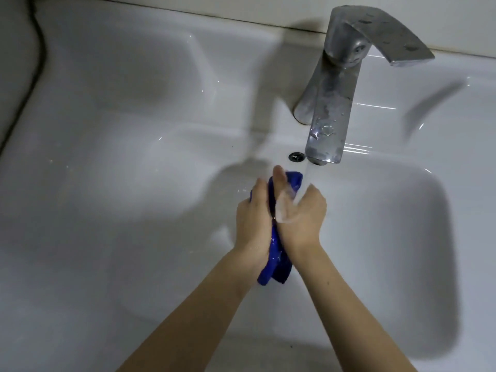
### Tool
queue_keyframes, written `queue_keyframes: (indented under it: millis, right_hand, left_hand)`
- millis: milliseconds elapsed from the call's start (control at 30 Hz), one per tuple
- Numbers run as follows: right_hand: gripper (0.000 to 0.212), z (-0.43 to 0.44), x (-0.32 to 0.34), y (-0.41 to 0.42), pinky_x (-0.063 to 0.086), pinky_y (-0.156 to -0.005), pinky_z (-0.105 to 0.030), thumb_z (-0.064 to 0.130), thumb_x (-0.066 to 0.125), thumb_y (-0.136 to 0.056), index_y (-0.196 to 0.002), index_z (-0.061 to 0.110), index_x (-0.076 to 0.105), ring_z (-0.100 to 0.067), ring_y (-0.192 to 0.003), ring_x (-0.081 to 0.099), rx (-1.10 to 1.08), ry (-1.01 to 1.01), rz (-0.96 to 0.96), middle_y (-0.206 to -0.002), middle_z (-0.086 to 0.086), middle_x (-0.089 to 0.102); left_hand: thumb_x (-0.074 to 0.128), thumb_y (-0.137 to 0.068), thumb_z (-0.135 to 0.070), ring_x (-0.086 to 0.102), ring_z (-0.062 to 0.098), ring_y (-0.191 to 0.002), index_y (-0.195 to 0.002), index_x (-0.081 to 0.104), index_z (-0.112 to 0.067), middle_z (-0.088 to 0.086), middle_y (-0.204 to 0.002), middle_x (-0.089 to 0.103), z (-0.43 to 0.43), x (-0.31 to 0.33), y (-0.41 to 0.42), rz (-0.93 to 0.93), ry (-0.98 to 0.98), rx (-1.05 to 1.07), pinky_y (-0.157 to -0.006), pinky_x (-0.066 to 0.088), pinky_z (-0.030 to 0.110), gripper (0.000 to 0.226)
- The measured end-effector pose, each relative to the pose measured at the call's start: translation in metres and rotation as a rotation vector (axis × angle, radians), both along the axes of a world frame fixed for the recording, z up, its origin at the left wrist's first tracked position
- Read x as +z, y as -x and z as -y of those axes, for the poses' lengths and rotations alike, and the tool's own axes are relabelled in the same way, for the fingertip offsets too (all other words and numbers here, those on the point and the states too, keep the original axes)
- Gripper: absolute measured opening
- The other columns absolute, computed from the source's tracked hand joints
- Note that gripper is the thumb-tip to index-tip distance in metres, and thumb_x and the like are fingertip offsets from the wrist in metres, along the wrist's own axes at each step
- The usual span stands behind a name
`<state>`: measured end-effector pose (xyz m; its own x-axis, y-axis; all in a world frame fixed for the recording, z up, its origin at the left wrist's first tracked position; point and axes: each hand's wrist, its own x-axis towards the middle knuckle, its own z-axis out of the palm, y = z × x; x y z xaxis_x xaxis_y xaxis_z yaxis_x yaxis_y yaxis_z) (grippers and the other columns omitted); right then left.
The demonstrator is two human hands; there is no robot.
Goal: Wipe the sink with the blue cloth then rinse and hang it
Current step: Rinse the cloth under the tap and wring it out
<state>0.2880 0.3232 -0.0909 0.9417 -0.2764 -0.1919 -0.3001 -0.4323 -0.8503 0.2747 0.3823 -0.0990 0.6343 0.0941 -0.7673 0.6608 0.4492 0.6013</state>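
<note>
- Two bare forearms reach in from the near edge of the sink [134,135] and meet over the basin
- Left hand [252,218] grips the blue cloth [276,264] from its own side, fingers curled round the bunched fabric
- Right hand [302,218] closes on the same bundle from the other side, thumb laid up along it, so the two hands are pressed together with the cloth squeezed between them
- Blue cloth is held over the basin toward its rear edge, its top just under the spout of the faucet [332,103] and a loose tail dangling below the wrists
- Water stream [306,175] runs from the spout onto the top of the cloth and the right thumb, and the overflow hole [296,157] sits in the rear wall just beside the spout
- Judged from this, the rinse is in hand and the hanging is not yet done
- Soaked, the cloth should be limp, heavier than when dry, and dripping. It will not hold a shape, so a whole-fist grip on the bunched middle suits wringing. For hanging, taking it by an edge or corner should let it fall open
</note>
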Motion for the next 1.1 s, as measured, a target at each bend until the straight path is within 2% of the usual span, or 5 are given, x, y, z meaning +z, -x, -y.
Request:
queue_keyframes:
  millis: [100,267,467,600,1100]
  right_hand:
    - [0.055,0.010,-0.004,-0.009,0.031,-0.046,-0.030,0.036,0.057,-0.094,-0.051,0.017,0.029,-0.011,-0.044,0.031,-0.040,-0.160,-0.068,-0.042,0.007,0.032]
    - [0.046,-0.010,0.002,0.049,0.052,-0.048,-0.043,0.050,0.058,-0.084,-0.062,0.012,0.044,-0.031,-0.050,0.053,0.071,-0.166,-0.030,-0.049,-0.007,0.046]
    - [0.050,0.011,-0.005,-0.013,0.036,-0.051,-0.034,0.033,0.058,-0.091,-0.050,0.018,0.034,-0.014,-0.044,0.034,-0.061,-0.063,-0.007,-0.041,0.006,0.037]
    - [0.035,-0.010,0.003,0.045,0.043,-0.047,-0.033,0.044,0.057,-0.083,-0.062,0.018,0.046,-0.012,-0.045,0.044,0.052,-0.115,0.025,-0.048,-0.001,0.046]
    - [0.047,0.006,-0.014,0.005,0.036,-0.047,-0.032,0.034,0.058,-0.089,-0.054,0.014,0.036,-0.013,-0.043,0.034,-0.069,-0.003,0.010,-0.045,0.000,0.036]
  left_hand:
    - [0.053,-0.086,-0.049,0.069,0.019,-0.061,-0.069,0.067,-0.010,0.004,-0.064,0.069,-0.003,0.003,-0.001,0.047,-0.165,-0.014,-0.054,0.055,0.028,0.044]
    - [0.055,-0.091,-0.048,0.045,0.015,-0.040,-0.038,0.041,-0.019,-0.003,-0.042,0.042,-0.018,0.008,-0.009,-0.186,0.215,-0.019,-0.050,0.043,0.018,0.061]
    - [0.055,-0.092,-0.032,0.068,0.023,-0.060,-0.067,0.070,-0.014,0.007,-0.067,0.070,0.000,0.008,-0.011,-0.102,-0.019,0.006,-0.059,0.055,0.028,0.035]
    - [0.058,-0.090,-0.043,0.048,0.014,-0.034,-0.037,0.044,-0.017,-0.003,-0.039,0.046,-0.019,0.008,-0.014,-0.132,0.170,0.000,-0.041,0.042,0.014,0.061]
    - [0.055,-0.088,-0.036,0.066,0.018,-0.056,-0.049,0.068,-0.018,0.003,-0.058,0.067,-0.003,-0.006,-0.002,-0.094,0.041,-0.009,-0.066,0.054,0.029,0.045]
